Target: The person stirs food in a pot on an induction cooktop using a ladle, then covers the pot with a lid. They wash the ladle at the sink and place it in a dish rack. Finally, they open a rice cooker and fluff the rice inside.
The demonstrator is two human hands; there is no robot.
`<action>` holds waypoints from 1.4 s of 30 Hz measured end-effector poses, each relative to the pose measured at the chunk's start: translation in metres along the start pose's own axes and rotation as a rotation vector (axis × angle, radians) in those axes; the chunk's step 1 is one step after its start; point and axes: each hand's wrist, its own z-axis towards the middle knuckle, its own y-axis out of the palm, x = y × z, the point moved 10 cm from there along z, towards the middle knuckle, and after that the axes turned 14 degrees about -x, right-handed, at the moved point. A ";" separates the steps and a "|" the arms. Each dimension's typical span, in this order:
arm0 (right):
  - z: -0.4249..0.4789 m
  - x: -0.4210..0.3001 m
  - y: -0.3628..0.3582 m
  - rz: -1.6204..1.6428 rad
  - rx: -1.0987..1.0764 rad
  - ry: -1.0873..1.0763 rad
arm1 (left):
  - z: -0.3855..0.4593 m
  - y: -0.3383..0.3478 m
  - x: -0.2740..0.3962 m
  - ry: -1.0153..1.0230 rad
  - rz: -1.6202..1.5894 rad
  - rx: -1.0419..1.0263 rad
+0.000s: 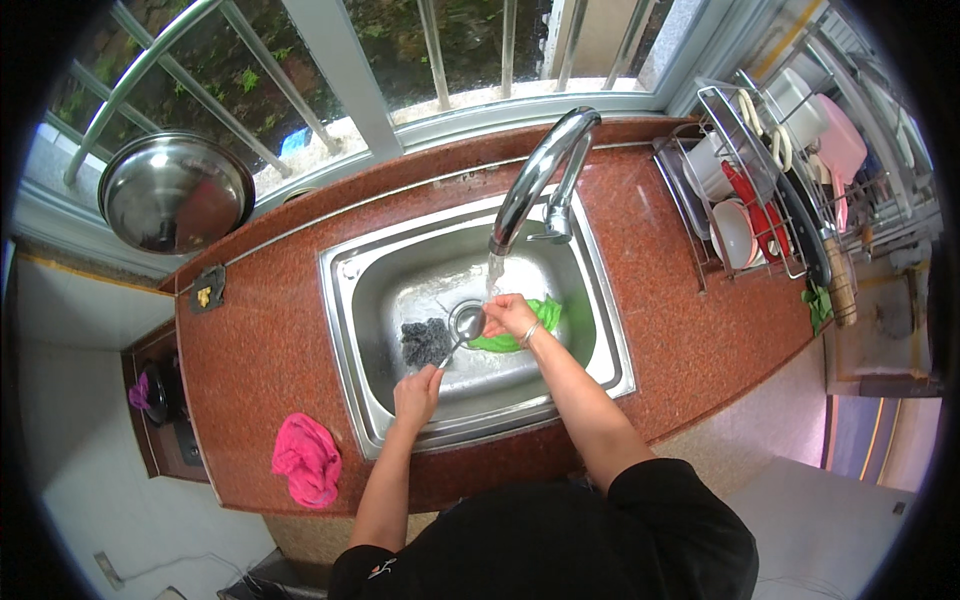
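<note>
My left hand (418, 395) grips the handle of a metal spoon (470, 325), its bowl tilted up over the sink drain. Beside that bowl, my right hand (511, 315) is under the running water with fingers bent. Whether those fingers touch the spoon or hold anything is too small to tell. Water falls from the chrome faucet (525, 176) onto or just behind the right hand. In the stainless steel sink (480, 409) lie a dark grey scrubbing pad (425, 343), left of the drain, and a bright green cloth (501, 343), partly hidden by my right hand.
A pink cloth (307, 459) lies on the reddish stone counter (255, 360) at left. A wire dish rack (742, 112) with bowls, red-handled tool and knives stands at right. A metal basin (176, 193) leans by the barred window. The faucet arches above the sink.
</note>
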 end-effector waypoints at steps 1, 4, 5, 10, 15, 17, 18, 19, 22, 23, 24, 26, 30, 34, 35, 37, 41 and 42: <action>0.003 0.005 -0.001 -0.023 -0.011 0.026 | -0.003 0.000 -0.001 -0.002 -0.007 0.004; 0.026 0.026 -0.025 -0.338 0.028 -0.133 | 0.003 0.002 0.006 0.028 -0.026 0.021; 0.026 0.025 -0.021 -0.348 0.027 -0.166 | 0.003 0.003 0.005 0.031 -0.032 0.027; 0.013 0.024 0.000 0.223 -0.026 -0.085 | -0.002 0.006 -0.008 -0.012 -0.014 0.020; 0.012 0.004 -0.005 0.149 -0.120 -0.350 | 0.002 0.004 -0.002 0.020 0.024 -0.009; 0.007 -0.006 0.001 0.140 -0.165 -0.398 | -0.001 0.003 -0.003 0.016 0.050 0.006; 0.007 -0.006 0.001 0.132 -0.183 -0.386 | 0.000 0.003 -0.003 0.015 0.041 0.009; 0.008 -0.005 0.002 0.124 -0.201 -0.373 | 0.000 0.003 -0.004 0.013 0.031 0.012; 0.006 -0.007 0.001 -0.004 -0.216 -0.466 | 0.001 0.004 0.000 0.024 0.013 0.013; 0.007 -0.004 0.001 -0.007 -0.200 -0.458 | 0.000 0.004 0.001 0.026 0.010 0.013; 0.007 -0.002 0.001 -0.010 -0.185 -0.449 | 0.000 0.003 0.003 0.030 0.026 0.012; 0.010 0.001 0.000 -0.066 -0.196 -0.435 | 0.001 0.001 0.007 0.042 0.057 0.007; 0.016 0.007 0.003 0.075 -0.308 -0.390 | 0.001 -0.002 0.007 0.052 0.059 0.002; 0.022 0.012 0.000 0.181 -0.431 -0.401 | 0.002 -0.002 0.009 0.062 0.052 0.006; 0.023 0.016 -0.002 0.209 -0.392 -0.374 | 0.001 -0.001 0.008 0.060 0.048 0.011; 0.024 0.025 -0.005 0.265 -0.315 -0.319 | 0.001 0.001 0.006 0.054 0.029 0.023; 0.020 0.023 0.001 0.366 -0.259 -0.308 | 0.001 0.000 0.009 0.045 -0.003 0.036; 0.019 0.021 0.005 0.379 -0.290 -0.303 | 0.001 0.000 0.008 0.040 0.000 0.032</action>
